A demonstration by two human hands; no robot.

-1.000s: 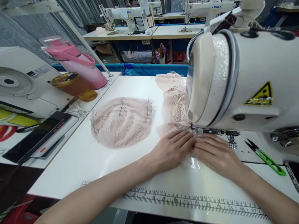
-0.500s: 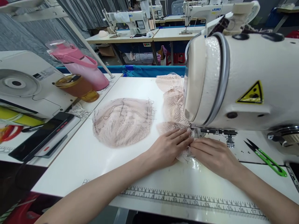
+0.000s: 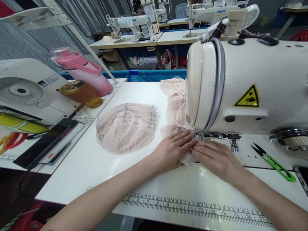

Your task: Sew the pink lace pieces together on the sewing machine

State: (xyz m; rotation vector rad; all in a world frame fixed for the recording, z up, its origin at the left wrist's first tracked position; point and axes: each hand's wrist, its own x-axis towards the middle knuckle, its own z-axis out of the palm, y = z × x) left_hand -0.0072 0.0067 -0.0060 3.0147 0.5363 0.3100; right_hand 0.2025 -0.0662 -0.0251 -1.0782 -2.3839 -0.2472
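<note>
A pale pink lace piece (image 3: pixel 176 107) runs from behind the sewing machine head (image 3: pixel 204 86) down under the presser foot (image 3: pixel 200 136). My left hand (image 3: pixel 172 148) lies flat on its near part, fingers stretched out beside the foot; its thumb is hidden. Close on the right, my right hand (image 3: pixel 218 157) has its fingers pressed together on the edge of the same lace, their tips almost touching my left fingers. The needle cannot be made out. Left of my hands, a second lace piece (image 3: pixel 126 128) with dark loose threads lies flat on the white table (image 3: pixel 106 186).
Green thread snips (image 3: pixel 275 163) lie right of my right hand. A printed ruler (image 3: pixel 192 207) follows the table's front edge. At left stand an amber cup (image 3: pixel 80 93), a pink bottle (image 3: pixel 81 72) and another machine (image 3: pixel 29 89). More sewing machines (image 3: pixel 134 25) stand behind.
The view has shifted slightly, so the machine head sits a little further left in the picture. My hands keep their places on the lace at the presser foot.
</note>
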